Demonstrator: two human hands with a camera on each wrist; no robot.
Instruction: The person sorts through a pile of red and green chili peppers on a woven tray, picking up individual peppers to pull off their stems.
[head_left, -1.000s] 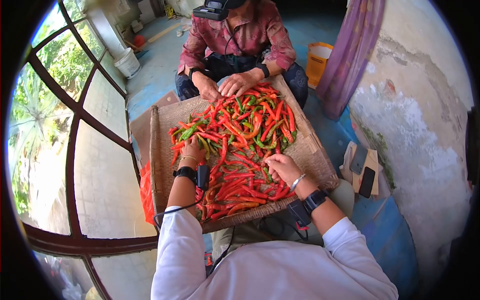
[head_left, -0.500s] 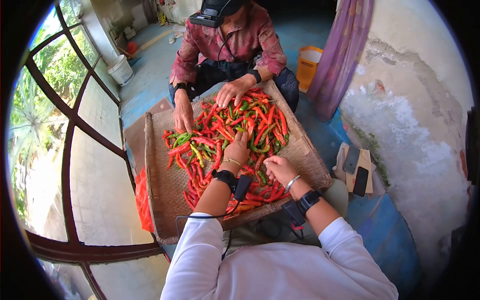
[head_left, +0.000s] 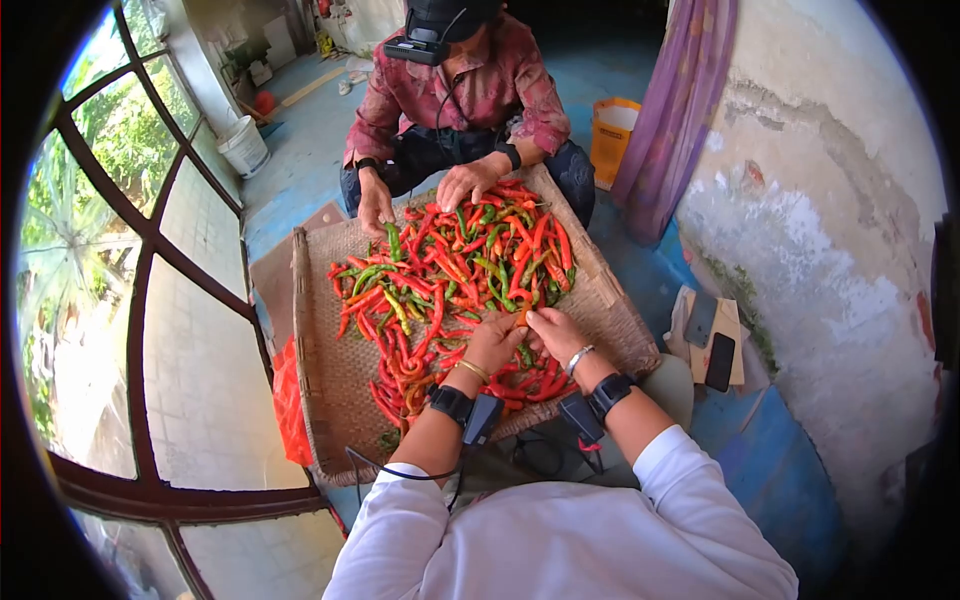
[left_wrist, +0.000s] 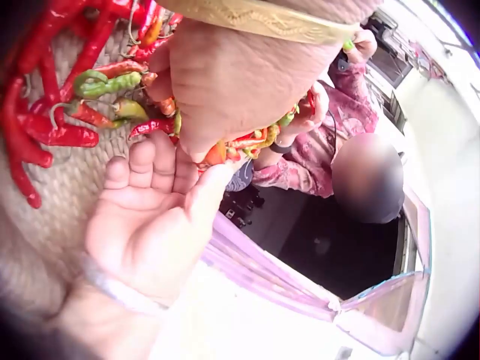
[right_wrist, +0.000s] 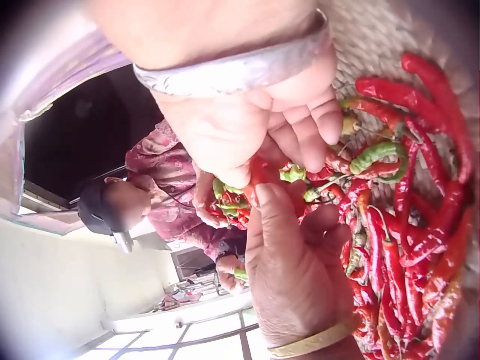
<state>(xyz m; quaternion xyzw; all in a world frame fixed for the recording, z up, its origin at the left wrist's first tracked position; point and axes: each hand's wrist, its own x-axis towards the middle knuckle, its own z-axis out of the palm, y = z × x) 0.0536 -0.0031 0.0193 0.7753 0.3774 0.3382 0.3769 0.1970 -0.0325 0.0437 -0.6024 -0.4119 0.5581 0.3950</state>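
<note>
You hold one orange-red pepper (head_left: 522, 317) between both hands, above the near right part of the heap of peppers (head_left: 450, 270) in the woven tray (head_left: 330, 385). The likeliest trouble is damage to that pepper: your fingertips sit so close together that they hide much of it, and a hard twist or squeeze could split the flesh and leave juice on your skin. If both hands ease off at once, it could drop among others of much the same colour, where you might lose track of it. The cable (head_left: 368, 460) by your left forearm hangs near the tray's near left corner, so a quick reach could snag it. The person opposite (head_left: 505, 90) holds a green pepper (head_left: 393, 242) at the far left, well apart from you, though a long reach that way could bump hands.

As for your fingers, the gap is narrow on both sides, no wider than the pepper. Your left hand (head_left: 493, 342) pinches it with the thumb pressed against it. Your right hand (head_left: 560, 337) pinches it too, thumb and forefinger meeting your left fingertips, its other fingers loosely bent; whether the stem lies between them, I cannot tell
</note>
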